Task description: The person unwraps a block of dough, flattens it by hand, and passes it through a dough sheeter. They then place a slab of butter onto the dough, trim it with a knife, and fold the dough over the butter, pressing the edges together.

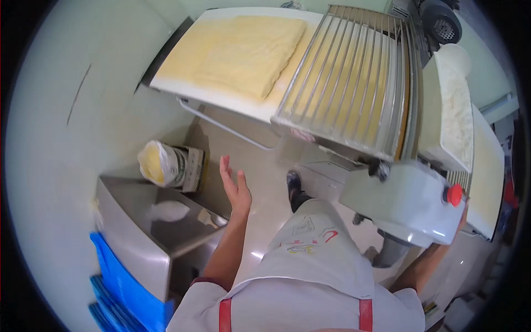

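Note:
My left hand (237, 187) is held out over the floor with its fingers apart and nothing in it. My right arm reaches behind the white control housing (401, 202) of a dough sheeter. Only a sliver of my right hand (463, 214) shows at the housing's far edge, near the red button (453, 195); its fingers are hidden. A thick, folded slab of pale yellow dough (249, 52) lies on the white conveyor belt (218, 99). Beside it, a metal bar guard (343, 77) covers the belt, and yellow dough shows beneath the bars.
A long white tray of flour (456, 110) sits atop the sheeter at right, by another belt section (487, 166). At left stand a stainless steel bin (133, 221), an open bag (160, 163) and a blue plastic sheet (127, 282). A motor (442, 25) is at the back.

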